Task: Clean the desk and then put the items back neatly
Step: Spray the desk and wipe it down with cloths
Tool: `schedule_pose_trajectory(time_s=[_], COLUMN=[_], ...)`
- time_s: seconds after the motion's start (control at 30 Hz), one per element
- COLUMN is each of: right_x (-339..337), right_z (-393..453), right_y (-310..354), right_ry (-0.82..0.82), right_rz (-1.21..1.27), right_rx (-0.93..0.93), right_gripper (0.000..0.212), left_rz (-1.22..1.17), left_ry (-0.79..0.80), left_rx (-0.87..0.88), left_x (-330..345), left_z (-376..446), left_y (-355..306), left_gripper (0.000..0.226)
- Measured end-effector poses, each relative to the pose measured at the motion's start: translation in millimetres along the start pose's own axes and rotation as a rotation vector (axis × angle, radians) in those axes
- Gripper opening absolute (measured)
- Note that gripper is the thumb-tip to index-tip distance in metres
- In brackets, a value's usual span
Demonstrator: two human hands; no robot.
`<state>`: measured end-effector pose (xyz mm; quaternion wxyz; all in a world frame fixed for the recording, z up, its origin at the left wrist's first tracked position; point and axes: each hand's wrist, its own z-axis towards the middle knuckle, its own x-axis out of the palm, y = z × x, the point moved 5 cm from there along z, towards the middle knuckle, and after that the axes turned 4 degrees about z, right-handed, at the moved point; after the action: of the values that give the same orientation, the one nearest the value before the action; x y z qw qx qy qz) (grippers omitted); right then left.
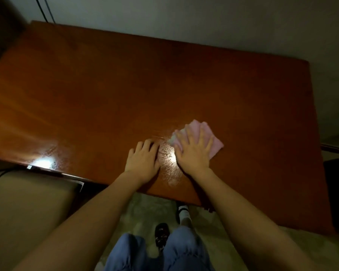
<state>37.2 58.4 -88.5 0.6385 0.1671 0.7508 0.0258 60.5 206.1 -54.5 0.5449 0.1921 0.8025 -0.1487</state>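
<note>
Head view: my right hand [194, 151] lies flat, fingers spread, on the pink cloth [215, 142], pressing it onto the worktop [106, 85] near the front edge. The spread grip holds nothing pinched; I judge it loads the whole cloth evenly for wiping. My left hand [143, 160] rests just beside it, fingers straight, palm on the wood, probably bracing my lean. A wet streaked patch [169, 163] lies between the hands. No desk items show; returning them remains.
</note>
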Motion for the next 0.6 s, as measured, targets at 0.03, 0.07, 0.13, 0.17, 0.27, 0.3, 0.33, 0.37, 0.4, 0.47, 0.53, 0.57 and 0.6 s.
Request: schedule_pose_trajectory(time_s=[0.03, 0.07, 0.13, 0.17, 0.27, 0.3, 0.33, 0.37, 0.4, 0.47, 0.53, 0.57, 0.6], right_x=[8, 16, 25, 28, 30, 27, 21, 15, 9, 0, -3, -1, 3], right_z=[-14, -29, -66, -83, -120, -125, -126, -121, -111, -85, -63, -55, -50], right_y=[12, 20, 25, 21, -17, -30, -42, -51, -59, -67, -56, -43, -30], right_ry=[0.003, 0.020, 0.056, 0.073, 0.153, 0.166, 0.171, 0.153, 0.126, 0.112, 0.063, 0.033, 0.013], right_rz=[-0.007, -0.013, -0.047, -0.067, -0.131, -0.149, -0.161, -0.176, -0.179, -0.147, -0.112, -0.084, -0.052], right_rx=[-0.065, -0.119, -0.213, -0.251, -0.264, -0.246, -0.226, -0.204, -0.167, -0.007, 0.143, 0.183, 0.199], right_gripper=[0.055, 0.055, 0.051, 0.049, 0.051, 0.052, 0.053, 0.055, 0.058, 0.068, 0.069, 0.068, 0.068], left_rz=[0.001, -0.005, -0.019, -0.021, -0.043, -0.050, -0.052, -0.054, -0.053, -0.043, -0.042, -0.043, -0.038], left_ry=[0.002, 0.005, 0.010, 0.006, 0.008, 0.006, 0.000, -0.007, -0.012, -0.020, -0.023, -0.028, -0.036], left_rx=[-0.006, -0.012, -0.026, -0.031, -0.049, -0.054, -0.056, -0.052, -0.039, -0.009, 0.012, 0.017, 0.021], left_x=[2, 3, 4, 5, 5, 4, 3, 2, 1, 3, 6, 8, 9], left_z=[-4, -7, -15, -18, -25, -26, -27, -27, -28, -29, -32, -33, -34], left_y=[4, 7, 12, 14, 15, 13, 10, 7, 4, -3, -4, -4, -3], left_gripper=[0.057, 0.057, 0.057, 0.058, 0.058, 0.058, 0.057, 0.056, 0.055, 0.054, 0.054, 0.054, 0.053])
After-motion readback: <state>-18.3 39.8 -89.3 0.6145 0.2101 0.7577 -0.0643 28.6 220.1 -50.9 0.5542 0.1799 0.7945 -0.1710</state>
